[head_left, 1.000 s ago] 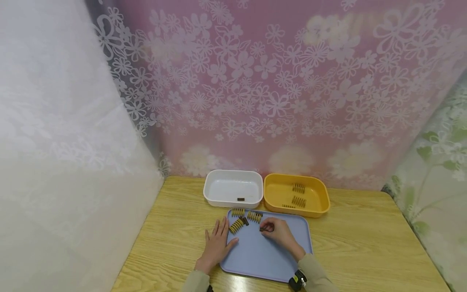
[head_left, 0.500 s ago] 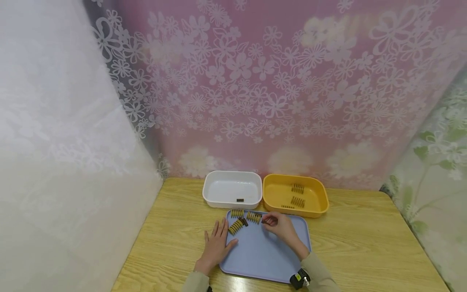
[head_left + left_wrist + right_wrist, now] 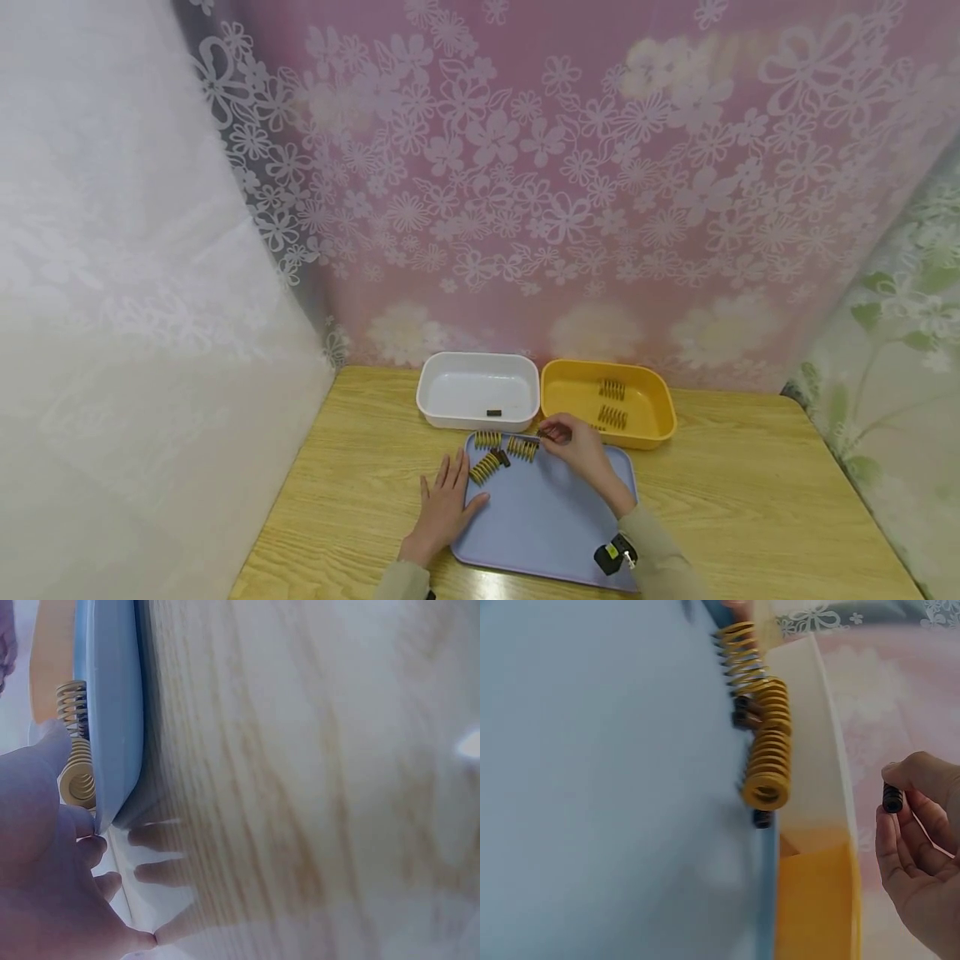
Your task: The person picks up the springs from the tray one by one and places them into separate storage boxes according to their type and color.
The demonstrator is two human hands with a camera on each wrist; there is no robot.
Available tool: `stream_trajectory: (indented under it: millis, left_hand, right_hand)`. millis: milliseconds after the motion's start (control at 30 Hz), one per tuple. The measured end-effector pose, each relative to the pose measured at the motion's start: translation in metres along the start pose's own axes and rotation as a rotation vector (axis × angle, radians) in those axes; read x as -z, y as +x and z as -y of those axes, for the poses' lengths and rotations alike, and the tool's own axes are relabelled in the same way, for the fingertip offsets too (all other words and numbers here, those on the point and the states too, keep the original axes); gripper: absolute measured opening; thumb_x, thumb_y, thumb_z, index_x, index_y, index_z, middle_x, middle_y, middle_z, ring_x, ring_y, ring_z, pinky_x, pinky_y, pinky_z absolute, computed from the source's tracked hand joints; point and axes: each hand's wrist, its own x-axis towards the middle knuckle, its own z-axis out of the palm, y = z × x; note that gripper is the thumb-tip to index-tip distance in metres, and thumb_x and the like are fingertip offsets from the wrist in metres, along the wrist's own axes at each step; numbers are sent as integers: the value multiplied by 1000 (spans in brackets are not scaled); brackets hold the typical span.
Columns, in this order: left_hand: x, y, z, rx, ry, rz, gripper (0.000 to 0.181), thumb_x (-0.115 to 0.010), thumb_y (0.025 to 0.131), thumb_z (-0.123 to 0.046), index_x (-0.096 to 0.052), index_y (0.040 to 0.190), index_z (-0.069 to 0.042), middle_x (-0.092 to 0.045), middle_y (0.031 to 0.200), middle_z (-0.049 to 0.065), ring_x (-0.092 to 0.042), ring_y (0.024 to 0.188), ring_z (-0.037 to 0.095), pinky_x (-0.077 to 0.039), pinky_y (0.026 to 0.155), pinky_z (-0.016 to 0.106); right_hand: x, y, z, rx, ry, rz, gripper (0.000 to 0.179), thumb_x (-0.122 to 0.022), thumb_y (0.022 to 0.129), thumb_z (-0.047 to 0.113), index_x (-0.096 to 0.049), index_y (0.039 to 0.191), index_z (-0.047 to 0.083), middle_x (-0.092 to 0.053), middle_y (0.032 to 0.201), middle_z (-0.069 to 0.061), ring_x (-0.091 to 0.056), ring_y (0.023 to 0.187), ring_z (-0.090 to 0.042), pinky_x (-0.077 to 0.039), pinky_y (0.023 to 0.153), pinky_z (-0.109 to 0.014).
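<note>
A: Quick, which step?

B: Transfer, I'd say. Right hand (image 3: 579,452) pinches a dark coil (image 3: 892,798) between thumb and fingers, over the far edge of the blue tray (image 3: 547,525). Not yet set down.

A: And the left hand (image 3: 444,502)?

B: Flat, fingers spread, at the tray's left edge, thumb over the rim. Holds nothing. Steadying (my guess, nothing proves it).

A: Next move calls for?

B: Probably a small lift over the near wall of the white bin (image 3: 453,419), then a release. One dark piece (image 3: 493,413) lies in there; the yellow bin (image 3: 651,408) has bigger springs (image 3: 612,417), so matching favours white.

A: What's on the tray?

B: Three yellow springs (image 3: 522,451) bunched at the far-left corner, loose dark pieces (image 3: 762,818) beside them. They overlap; count unsure.

A: Edges, room?

B: Held coil sits near where the bins meet, so drifting right risks the wrong one. White has bare floor towards its left. Yellow's near-left corner is hidden by the right hand. Floral curtain (image 3: 525,250) close behind both, little depth there. Tray's near part is bare.
</note>
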Motion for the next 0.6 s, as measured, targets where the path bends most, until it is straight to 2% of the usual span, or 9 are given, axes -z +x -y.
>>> stream_trajectory:
  millis: [167, 333, 600]
  left_hand:
    - [3, 1, -1, -9, -1, -9, 80, -62, 99, -45, -33, 155, 5, -31, 162, 21, -25, 149, 48, -13, 106, 83]
    - [8, -1, -3, -14, 0, -23, 80, -64, 98, -43, -35, 154, 6, -34, 161, 22, -28, 147, 49, -14, 105, 83]
    - [4, -2, -3, -22, 23, -41, 79, -63, 97, -44, -37, 153, 5, -36, 160, 21, -31, 146, 48, -17, 105, 82]
  right_hand:
    - [0, 27, 13, 37, 7, -18, 21, -82, 81, -1, -75, 99, 6, -73, 88, -4, -65, 76, -14, -56, 72, -24]
    - [-8, 55, 24, 83, -7, 2, 18, -80, 84, 1, -74, 101, 5, -72, 90, -6, -66, 76, -17, -56, 72, -25]
    - [-33, 91, 23, 154, -88, 54, 15, -78, 86, 1, -76, 101, 3, -73, 92, -9, -67, 76, -20, -59, 74, -34]
